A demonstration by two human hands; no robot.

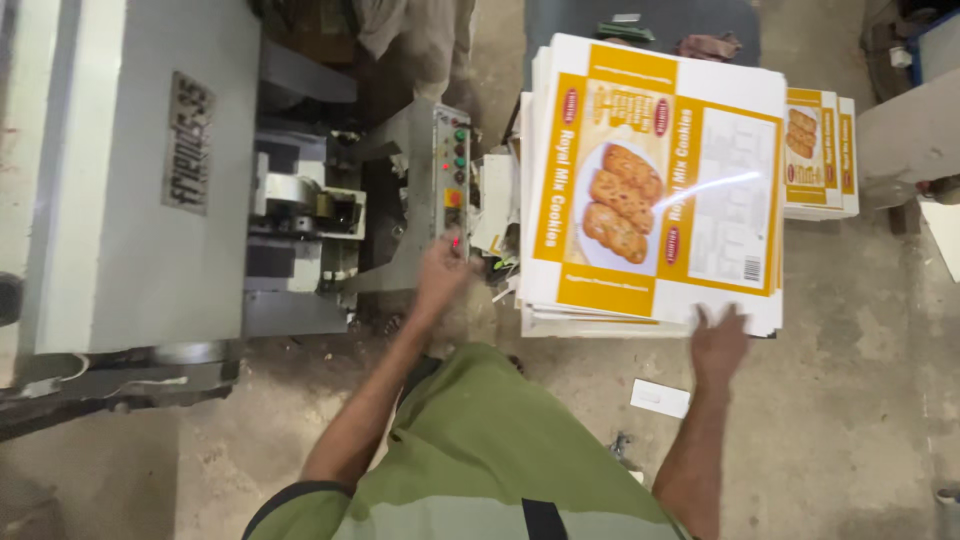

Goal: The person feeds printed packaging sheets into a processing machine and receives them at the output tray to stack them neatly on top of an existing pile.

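My left hand (443,272) reaches to the grey control panel (452,170) of a machine, fingertips at its lower buttons beside a small red light. My right hand (718,341) rests with fingers spread on the near edge of a tall stack of flat printed carton sheets (650,180), yellow and white with a picture of cookies. Neither hand holds anything.
A large grey machine (140,180) fills the left side. A smaller stack of the same printed sheets (820,150) lies to the right of the big one. A white scrap of card (660,398) lies on the dusty concrete floor (850,400).
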